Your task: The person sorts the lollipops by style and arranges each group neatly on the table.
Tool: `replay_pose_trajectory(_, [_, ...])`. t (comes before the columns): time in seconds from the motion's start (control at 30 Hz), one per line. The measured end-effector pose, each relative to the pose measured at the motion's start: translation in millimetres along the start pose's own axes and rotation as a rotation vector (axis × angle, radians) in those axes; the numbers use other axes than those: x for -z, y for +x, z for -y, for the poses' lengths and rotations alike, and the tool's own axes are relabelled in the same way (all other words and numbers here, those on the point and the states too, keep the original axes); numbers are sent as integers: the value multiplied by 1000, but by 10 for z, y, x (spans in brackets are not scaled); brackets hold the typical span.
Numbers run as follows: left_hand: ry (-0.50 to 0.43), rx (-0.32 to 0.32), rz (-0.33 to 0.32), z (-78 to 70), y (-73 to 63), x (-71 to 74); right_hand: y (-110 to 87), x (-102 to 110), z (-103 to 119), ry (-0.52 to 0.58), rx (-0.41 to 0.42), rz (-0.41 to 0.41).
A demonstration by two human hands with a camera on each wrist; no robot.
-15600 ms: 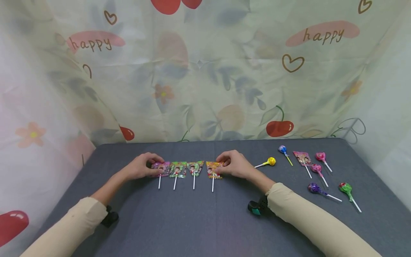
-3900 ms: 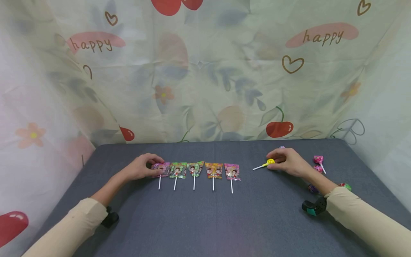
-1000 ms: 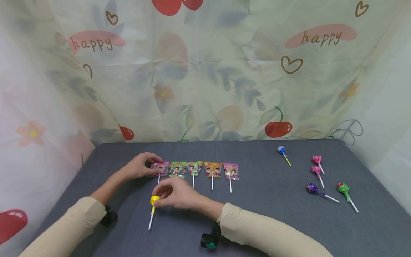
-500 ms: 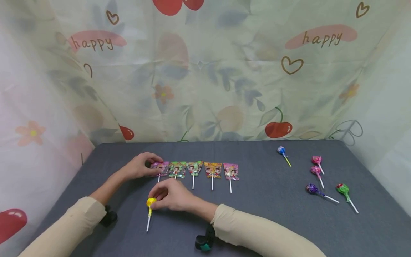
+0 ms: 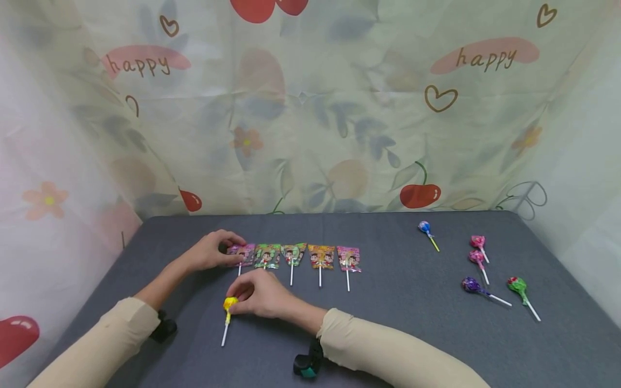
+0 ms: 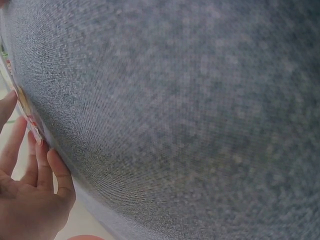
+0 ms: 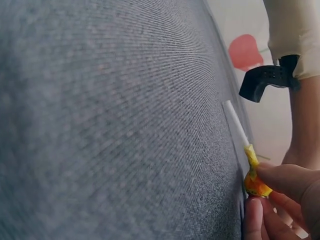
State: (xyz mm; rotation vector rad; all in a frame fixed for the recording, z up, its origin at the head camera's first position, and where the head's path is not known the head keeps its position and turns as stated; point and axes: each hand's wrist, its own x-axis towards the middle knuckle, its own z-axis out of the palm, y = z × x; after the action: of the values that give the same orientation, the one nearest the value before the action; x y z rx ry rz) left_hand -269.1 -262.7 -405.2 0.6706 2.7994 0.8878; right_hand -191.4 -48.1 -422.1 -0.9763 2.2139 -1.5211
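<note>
Since about four seconds ago, the yellow ball-shaped lollipop (image 5: pixel 230 303) has moved from well right of the flat purple-wrapped lollipop (image 5: pixel 246 253) to near it, on the person's side. The right hand (image 5: pixel 264 293) pinches its yellow head between thumb and fingers; the left hand's (image 5: pixel 211 252) thumb and fingertips pinch the purple wrapper. Four flat-wrapped lollipops (image 5: pixel 320 256) continue rightward from it.

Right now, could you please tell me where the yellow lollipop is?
The head view shows the yellow lollipop left of centre, pinched by the right hand, nearer the person than the leftmost bagged lollipop.
</note>
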Motion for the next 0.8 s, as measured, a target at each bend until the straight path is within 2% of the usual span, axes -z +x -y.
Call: replay_pose_trajectory(0.8, [-3,-7,7,51,20,1,2,-49,33,-65,21,-13])
